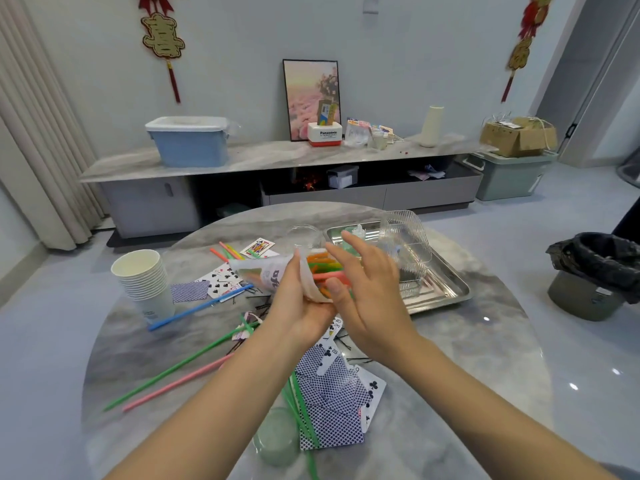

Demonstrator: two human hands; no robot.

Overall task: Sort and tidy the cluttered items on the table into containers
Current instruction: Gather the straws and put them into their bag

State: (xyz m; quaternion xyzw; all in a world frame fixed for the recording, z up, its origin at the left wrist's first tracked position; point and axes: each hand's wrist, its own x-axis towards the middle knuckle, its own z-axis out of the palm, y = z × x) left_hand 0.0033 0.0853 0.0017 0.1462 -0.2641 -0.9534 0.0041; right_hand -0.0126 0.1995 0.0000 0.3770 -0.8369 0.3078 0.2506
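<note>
My left hand (299,303) grips a white paper cup (273,270) tipped on its side above the round marble table (467,344). Coloured straws (327,268) stick out of the cup's mouth toward the right. My right hand (367,289) is at the cup's mouth, fingers spread and nearly straight over the straw ends, thumb touching them. Loose straws lie on the table: blue (201,308), green (180,365) and pink (176,382). Playing cards (332,407) lie scattered below my hands and more cards (221,277) behind the cup.
A stack of paper cups (143,280) stands at the left. A steel tray (436,289) at the right holds a clear plastic box (407,244). A clear jar (304,235) stands behind my hands. Black hairpins (258,296) lie among the cards. A round green lid (277,436) sits near the front edge.
</note>
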